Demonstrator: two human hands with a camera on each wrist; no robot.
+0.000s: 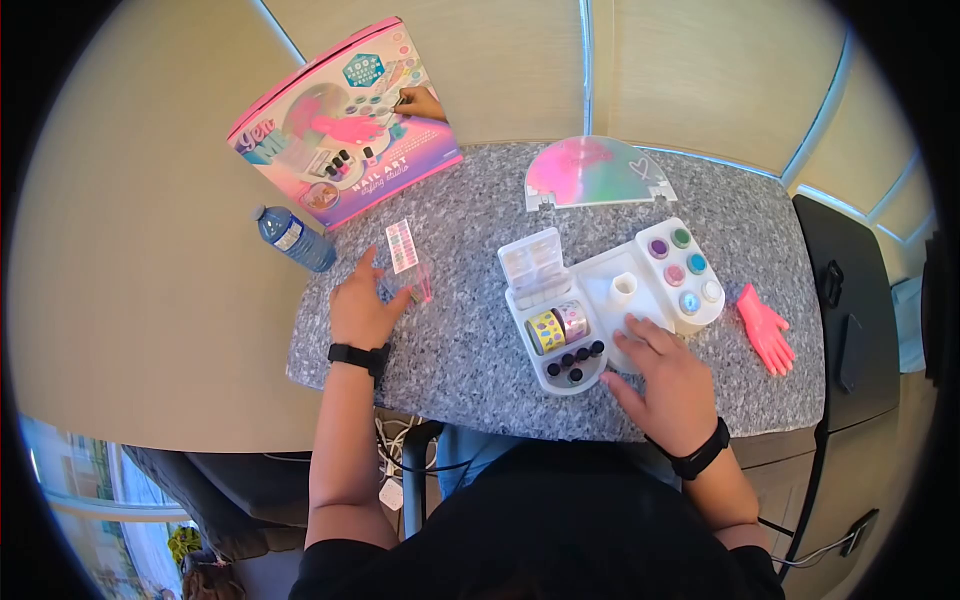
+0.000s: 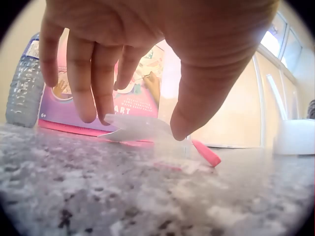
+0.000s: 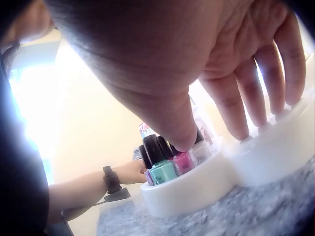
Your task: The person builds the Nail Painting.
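Note:
My left hand (image 1: 362, 308), fingers spread and pointing down, hovers low over the left of the table beside a nail sticker sheet (image 1: 401, 247). Near its thumb lies a small clear piece with a pink edge (image 1: 426, 283). Seen from the left wrist, a whitish translucent sheet (image 2: 140, 129) lies between the thumb and fingertips. My right hand (image 1: 668, 385) rests its extended fingertips on the front edge of the white nail station (image 1: 597, 275), the thumb close to the black-capped nail polish bottles (image 1: 574, 361). Green and pink polish bottles (image 3: 163, 172) show in the right wrist view.
A water bottle (image 1: 296, 240) and a nail art box (image 1: 345, 125) stand at the left back. Behind the station lies a rainbow half-round panel (image 1: 598, 172). A pink model hand (image 1: 766, 330) lies at right. Glitter pots (image 1: 675, 273) and patterned rolls (image 1: 547, 331) sit in the station.

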